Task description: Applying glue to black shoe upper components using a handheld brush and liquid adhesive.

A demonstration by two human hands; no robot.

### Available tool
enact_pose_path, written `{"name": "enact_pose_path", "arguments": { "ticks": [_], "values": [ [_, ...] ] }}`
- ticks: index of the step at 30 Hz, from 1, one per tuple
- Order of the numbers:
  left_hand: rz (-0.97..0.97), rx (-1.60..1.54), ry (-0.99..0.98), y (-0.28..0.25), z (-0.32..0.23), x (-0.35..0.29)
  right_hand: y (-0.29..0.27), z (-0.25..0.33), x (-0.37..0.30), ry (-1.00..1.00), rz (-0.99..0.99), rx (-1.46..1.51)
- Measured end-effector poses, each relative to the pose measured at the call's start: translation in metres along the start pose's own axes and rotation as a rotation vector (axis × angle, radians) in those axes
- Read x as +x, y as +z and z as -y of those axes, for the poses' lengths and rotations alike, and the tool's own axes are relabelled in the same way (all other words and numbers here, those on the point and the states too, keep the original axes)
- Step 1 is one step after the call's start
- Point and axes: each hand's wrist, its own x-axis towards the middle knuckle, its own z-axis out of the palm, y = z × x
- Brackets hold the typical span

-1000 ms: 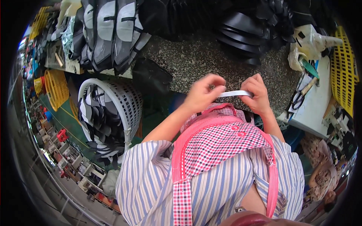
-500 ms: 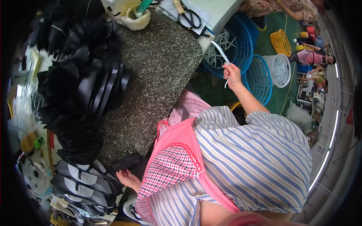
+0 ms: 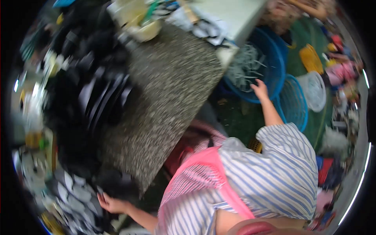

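My right hand [image 3: 260, 91] reaches over the near rim of a blue plastic basket [image 3: 277, 80], fingers apart and no strip in it. Inside that basket lies a tangle of thin whitish strips [image 3: 246, 64]. At the lower left, my left hand [image 3: 111, 204] is beside a dark black piece [image 3: 116, 182] at the near corner of the speckled stone tabletop [image 3: 168, 86]. Motion blur hides whether its fingers grip that piece. Grey and black cut pieces [image 3: 74, 196] are stacked just left of this hand.
Heaped black pieces [image 3: 70, 117] cover the table's left side. A pale tub [image 3: 147, 30] with a green-handled tool stands at the far end. Another blue basket [image 3: 293, 102] and a white basket [image 3: 314, 92] stand on the green floor. Other people [image 3: 340, 74] are at the far right.
My right hand has let go of the white strip and lowered toward the basket. My left hand has shifted left, toward the grey and black stack. The whole view has swung and blurred.
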Motion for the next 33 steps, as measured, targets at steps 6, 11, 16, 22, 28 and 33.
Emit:
{"name": "enact_pose_path", "arguments": {
  "ticks": [6, 11, 16, 22, 28, 33],
  "values": [
    [0.445, -0.098, 0.474, 0.03, -0.091, 0.011, -0.005, 0.056, -0.017, -0.285, -0.355, 0.186],
    [0.414, -0.103, 0.814, 0.071, -0.123, 0.048, -0.011, 0.223, -0.089, -0.92, -0.293, 0.392],
    [0.415, -0.188, 0.635, 0.068, -0.083, 0.069, -0.017, 0.226, -0.114, -1.103, -0.313, 0.396],
    [0.671, -0.165, 0.584, 0.08, -0.068, 0.051, -0.02, 0.115, -0.106, -0.512, -0.246, 0.646],
    [0.498, -0.125, 0.786, 0.084, -0.108, 0.039, -0.015, 0.058, -0.114, -0.373, -0.163, 0.77],
    [-0.178, 0.271, 0.758, 0.079, -0.072, 0.09, -0.002, 0.055, -0.122, -0.401, -0.018, 0.877]
  ]
}}
